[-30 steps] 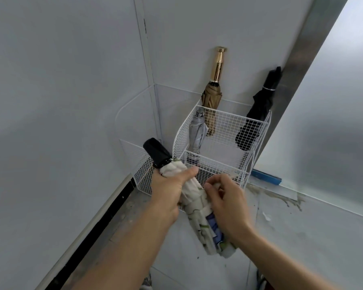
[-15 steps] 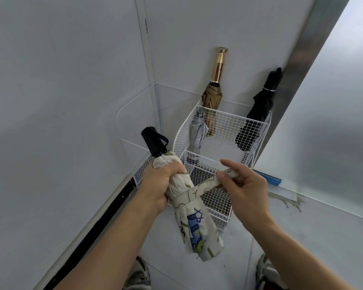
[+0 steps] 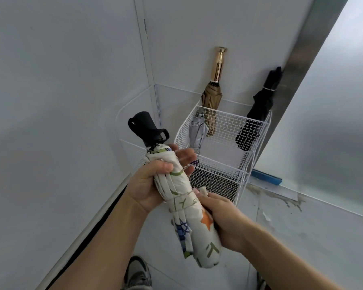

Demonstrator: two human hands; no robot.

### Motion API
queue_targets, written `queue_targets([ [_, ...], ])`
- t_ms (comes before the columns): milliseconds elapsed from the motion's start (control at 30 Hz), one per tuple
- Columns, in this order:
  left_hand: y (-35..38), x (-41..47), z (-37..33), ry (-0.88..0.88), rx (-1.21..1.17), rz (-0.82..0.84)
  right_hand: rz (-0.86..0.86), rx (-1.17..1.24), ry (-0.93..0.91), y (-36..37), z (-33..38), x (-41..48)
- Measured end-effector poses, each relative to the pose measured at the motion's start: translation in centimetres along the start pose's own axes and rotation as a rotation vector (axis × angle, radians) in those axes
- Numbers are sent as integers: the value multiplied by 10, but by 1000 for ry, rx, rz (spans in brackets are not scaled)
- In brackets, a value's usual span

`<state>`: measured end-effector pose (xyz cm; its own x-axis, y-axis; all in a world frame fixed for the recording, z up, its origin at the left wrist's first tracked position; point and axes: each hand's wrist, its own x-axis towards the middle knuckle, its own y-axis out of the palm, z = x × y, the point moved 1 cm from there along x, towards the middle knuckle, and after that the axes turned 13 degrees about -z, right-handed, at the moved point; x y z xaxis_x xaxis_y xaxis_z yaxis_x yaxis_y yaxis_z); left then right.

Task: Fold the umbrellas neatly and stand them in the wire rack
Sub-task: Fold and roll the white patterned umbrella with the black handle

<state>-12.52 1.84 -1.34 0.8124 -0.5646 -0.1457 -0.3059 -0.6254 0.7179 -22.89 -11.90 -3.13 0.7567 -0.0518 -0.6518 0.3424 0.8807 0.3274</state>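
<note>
Head view: left hand is clasping a cream printed folding umbrella; right hand, gripping it, is fastening the strap. Next, probably: upright into white wire rack.

The rack stands on the floor in the corner, its rear compartment higher than the front one. In the rear compartment, a short umbrella stands at the left, a tall umbrella just behind it against the wall, and a third umbrella at the right, leaning on the post. Before the rack, the held umbrella tilts, handle up and left. The left hand holds its upper part and the right hand its lower part. A strip lies right of the rack. A shoe is below the hands.
</note>
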Motion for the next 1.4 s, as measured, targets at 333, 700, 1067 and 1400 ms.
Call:
queue_targets([
  [333,9,3,29,147,206,-798,-571,-797,-1132,-13,-17,7],
  [700,-3,3,2,412,280,-778,-478,-794,-1467,-2,-14,-2],
  [1067,14,-3,9,339,272,-512,-295,-179,-647,-1,9,-12],
  [1400,8,-2,11,149,176,-434,-82,-220,-315,-8,11,-1],
])
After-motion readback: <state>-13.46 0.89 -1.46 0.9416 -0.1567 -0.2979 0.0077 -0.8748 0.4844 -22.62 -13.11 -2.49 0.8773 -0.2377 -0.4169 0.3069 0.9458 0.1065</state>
